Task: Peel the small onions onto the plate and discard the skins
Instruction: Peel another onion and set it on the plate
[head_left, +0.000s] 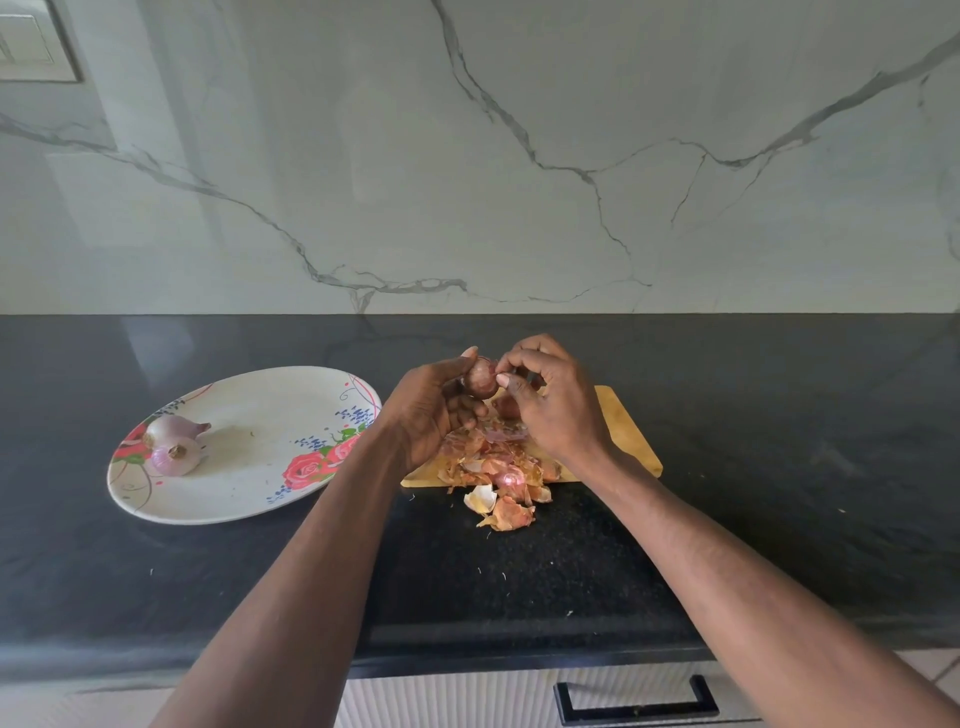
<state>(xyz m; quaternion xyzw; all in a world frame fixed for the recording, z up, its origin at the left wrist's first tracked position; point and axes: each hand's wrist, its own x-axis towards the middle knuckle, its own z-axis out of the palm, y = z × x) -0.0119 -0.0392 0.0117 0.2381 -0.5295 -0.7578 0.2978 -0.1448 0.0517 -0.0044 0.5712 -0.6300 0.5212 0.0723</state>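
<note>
My left hand (431, 402) grips a small reddish onion (479, 378) above the wooden cutting board (626, 431). My right hand (553, 400) pinches at the onion's skin with thumb and forefinger. Another onion (505, 405) lies partly hidden on the board behind my hands. A heap of papery onion skins (498, 480) spills off the board's front edge onto the black counter. Two peeled onions (174, 444) lie at the left end of the oval floral plate (260, 483), left of the board.
The black stone counter (779, 467) runs the full width, backed by a marble wall (519, 156). A drawer with a black handle (636, 704) sits below the counter's front edge. Small skin flecks dot the counter.
</note>
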